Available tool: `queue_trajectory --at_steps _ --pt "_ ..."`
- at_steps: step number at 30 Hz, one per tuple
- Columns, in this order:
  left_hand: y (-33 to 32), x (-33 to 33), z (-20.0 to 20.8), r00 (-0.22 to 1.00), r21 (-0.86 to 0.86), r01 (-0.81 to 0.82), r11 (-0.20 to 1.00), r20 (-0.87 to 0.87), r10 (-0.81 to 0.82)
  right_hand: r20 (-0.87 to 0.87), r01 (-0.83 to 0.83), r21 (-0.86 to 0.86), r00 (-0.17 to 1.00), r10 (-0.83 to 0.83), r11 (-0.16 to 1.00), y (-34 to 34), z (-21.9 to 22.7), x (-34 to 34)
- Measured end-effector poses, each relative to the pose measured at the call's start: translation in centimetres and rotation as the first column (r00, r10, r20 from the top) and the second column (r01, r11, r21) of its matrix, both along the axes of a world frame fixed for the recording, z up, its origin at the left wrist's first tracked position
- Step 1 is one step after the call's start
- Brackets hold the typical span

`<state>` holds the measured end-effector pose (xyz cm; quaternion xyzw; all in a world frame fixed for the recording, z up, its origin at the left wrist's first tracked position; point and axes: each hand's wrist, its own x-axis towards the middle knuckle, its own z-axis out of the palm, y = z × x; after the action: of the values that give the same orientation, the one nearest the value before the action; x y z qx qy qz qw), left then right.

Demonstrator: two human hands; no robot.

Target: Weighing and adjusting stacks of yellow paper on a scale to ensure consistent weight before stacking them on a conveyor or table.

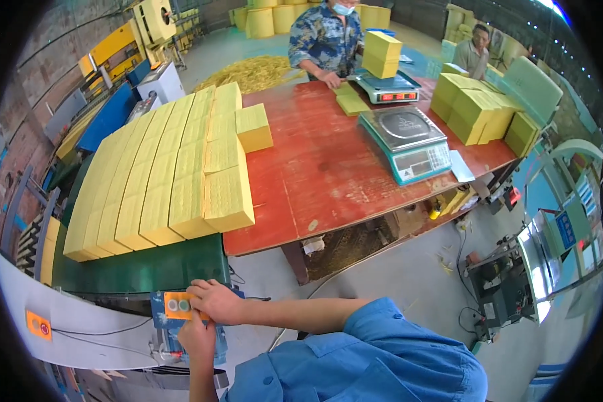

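My two hands meet at a blue control box [159, 309] with an orange button panel [178, 305], beside the green conveyor surface [141, 271]. My right hand [216, 301] reaches in from the right, its fingers curled together at the panel's right edge. Just below it, my left hand [197, 340] is closed, its fingertips up against the right hand. Whatever lies between the fingers is hidden. Beyond the box, long rows of yellow paper stacks [157, 174] stand tightly side by side on the green surface. One yellow stack [253, 127] sits apart at their right, on the red table [301, 181].
Teal-based scales [409, 144] stand on the table; the farther scale [386, 88] carries yellow stacks [382, 55]. A person in a camouflage shirt [325, 37] stands behind it, another [472, 53] farther right. More yellow stacks [472, 110] fill the right end. An orange switch box [39, 325] is at left.
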<state>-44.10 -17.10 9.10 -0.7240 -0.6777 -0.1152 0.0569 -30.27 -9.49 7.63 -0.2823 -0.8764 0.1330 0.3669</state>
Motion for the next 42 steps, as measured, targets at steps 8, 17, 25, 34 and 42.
queue_trajectory --at_steps 8,17,25,34,42 --pt "-0.1 0.0 0.4 1.000 -0.006 -0.007 1.000 0.001 0.007 -0.034 0.017 0.005 0.999 -0.017 1.000 -0.1 -0.4 -0.1" --pt "0.2 0.1 0.8 1.000 -0.011 0.024 1.000 -0.008 -0.024 -0.037 0.034 0.065 0.999 -0.031 0.997 0.2 -0.2 0.2" --pt "0.2 -0.4 0.5 0.999 0.012 0.035 0.999 0.019 -0.035 -0.021 0.003 0.056 1.000 -0.002 0.998 0.3 0.1 0.0" --pt "0.2 -0.4 -0.2 0.999 0.038 0.024 0.999 0.029 -0.026 -0.009 -0.009 -0.008 1.000 0.009 1.000 0.4 -0.3 -0.2" --pt "-0.1 -0.9 -0.3 0.999 0.012 0.011 1.000 0.038 -0.012 -0.017 -0.024 -0.039 1.000 0.023 0.999 0.2 0.0 0.0"
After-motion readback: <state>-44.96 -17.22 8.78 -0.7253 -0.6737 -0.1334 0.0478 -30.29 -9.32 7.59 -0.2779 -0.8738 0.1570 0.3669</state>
